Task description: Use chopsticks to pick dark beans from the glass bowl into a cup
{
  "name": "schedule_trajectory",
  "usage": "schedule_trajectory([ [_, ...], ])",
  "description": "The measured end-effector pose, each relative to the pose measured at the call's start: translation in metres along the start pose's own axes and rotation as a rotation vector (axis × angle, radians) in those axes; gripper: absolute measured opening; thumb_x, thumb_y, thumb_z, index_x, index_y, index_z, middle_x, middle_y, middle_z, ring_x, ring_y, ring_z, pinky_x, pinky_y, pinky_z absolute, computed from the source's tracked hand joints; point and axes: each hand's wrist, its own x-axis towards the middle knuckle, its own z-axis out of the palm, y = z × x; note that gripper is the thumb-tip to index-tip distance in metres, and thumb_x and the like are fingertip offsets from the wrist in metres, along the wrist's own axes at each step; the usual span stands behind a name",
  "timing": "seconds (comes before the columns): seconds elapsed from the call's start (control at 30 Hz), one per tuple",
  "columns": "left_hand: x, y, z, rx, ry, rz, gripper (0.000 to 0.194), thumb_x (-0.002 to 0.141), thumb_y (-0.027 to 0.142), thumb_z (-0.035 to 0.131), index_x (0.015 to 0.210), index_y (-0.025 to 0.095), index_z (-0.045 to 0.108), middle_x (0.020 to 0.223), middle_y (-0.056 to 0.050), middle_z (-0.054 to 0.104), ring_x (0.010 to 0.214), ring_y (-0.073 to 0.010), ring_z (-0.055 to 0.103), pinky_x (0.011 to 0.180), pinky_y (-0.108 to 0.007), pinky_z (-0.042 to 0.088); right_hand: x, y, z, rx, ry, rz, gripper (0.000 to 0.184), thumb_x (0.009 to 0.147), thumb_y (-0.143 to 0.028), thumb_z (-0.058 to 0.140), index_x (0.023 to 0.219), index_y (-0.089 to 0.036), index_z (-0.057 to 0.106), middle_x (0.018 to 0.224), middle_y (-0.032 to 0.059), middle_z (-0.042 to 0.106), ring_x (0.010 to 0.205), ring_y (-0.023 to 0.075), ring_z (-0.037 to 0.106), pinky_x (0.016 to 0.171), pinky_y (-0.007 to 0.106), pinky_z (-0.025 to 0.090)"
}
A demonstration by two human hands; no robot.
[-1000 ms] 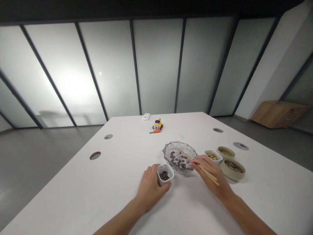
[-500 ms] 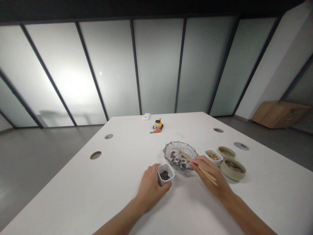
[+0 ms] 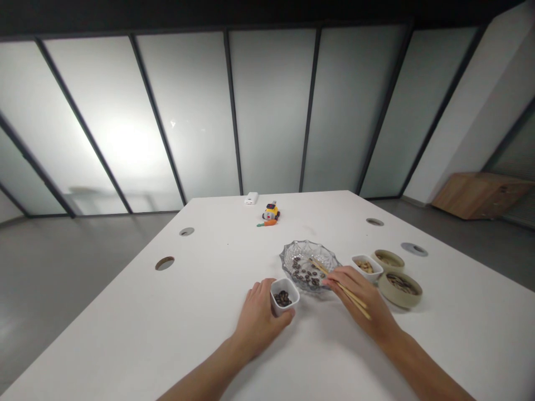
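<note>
My left hand (image 3: 259, 314) is wrapped round a small white square cup (image 3: 293, 287), which holds several dark seeds (image 3: 283, 298). In my right hand (image 3: 359, 292) is a pair of wooden chopsticks (image 3: 352, 296), their tips over a clear glass bowl (image 3: 288, 257) with a scalloped rim. Several dark, glossy seeds (image 3: 307, 274) lie scattered on the bowl's floor. The cup stands just in front of the bowl's near left side. Whether the chopstick tips pinch a seed, I cannot tell.
Right of the bowl are a white dish (image 3: 378, 272) of tan pieces and two olive-green round bowls (image 3: 403, 301) (image 3: 390, 256), the nearer with long dark pieces. Farther back lie an orange carrot-like object (image 3: 270, 223), a yellow toy car (image 3: 271, 211) and a white box-shaped device (image 3: 251, 198).
The chopstick tips have shifted very slightly within the glass bowl. Both hands keep nearly the same place, and the whole view has moved a little.
</note>
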Motion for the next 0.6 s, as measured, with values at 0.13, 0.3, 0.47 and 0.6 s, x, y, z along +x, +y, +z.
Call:
schedule_trajectory([
  [0.13,0.0,0.0011,-0.0007,0.01,-0.004,-0.013,0.04,0.086,0.035,0.074,0.123,0.024,0.063,0.122,-0.009,0.072,0.116,-0.0294,0.063,0.103,-0.041,0.046,0.0021,-0.0013,-0.0014,0.016,0.007,-0.006,0.019,0.108,-0.038,0.065,0.103,-0.026,0.079,0.097,0.008,0.079,0.088,0.0248,0.078,0.078,0.037,0.066],
  [0.3,0.0001,-0.0002,-0.0006,0.0,-0.004,-0.007,0.039,0.086,0.035,0.074,0.122,0.025,0.063,0.124,-0.009,0.072,0.117,-0.0296,0.063,0.104,-0.041,0.046,0.0052,-0.0051,-0.0024,0.046,0.036,-0.011,0.014,0.106,-0.034,0.068,0.101,-0.026,0.079,0.095,0.0072,0.08,0.084,0.0239,0.078,0.075,0.036,0.066],
  [0.47,0.0002,-0.0025,0.0002,-0.001,0.0,-0.006,0.039,0.086,0.037,0.074,0.122,0.025,0.063,0.123,-0.008,0.071,0.117,-0.0305,0.063,0.103,-0.041,0.046,0.0048,-0.0062,-0.0028,0.045,0.074,-0.007,0.012,0.105,-0.033,0.07,0.1,-0.026,0.079,0.093,0.0064,0.08,0.084,0.0241,0.078,0.077,0.037,0.066],
  [0.6,0.0001,-0.004,0.0008,0.001,0.001,-0.007,0.039,0.086,0.037,0.074,0.121,0.024,0.063,0.121,-0.008,0.071,0.116,-0.0304,0.063,0.101,-0.041,0.045,0.0036,-0.008,-0.0032,0.019,0.121,-0.01,0.01,0.105,-0.029,0.07,0.101,-0.026,0.078,0.092,0.0049,0.08,0.084,0.023,0.078,0.079,0.036,0.065],
])
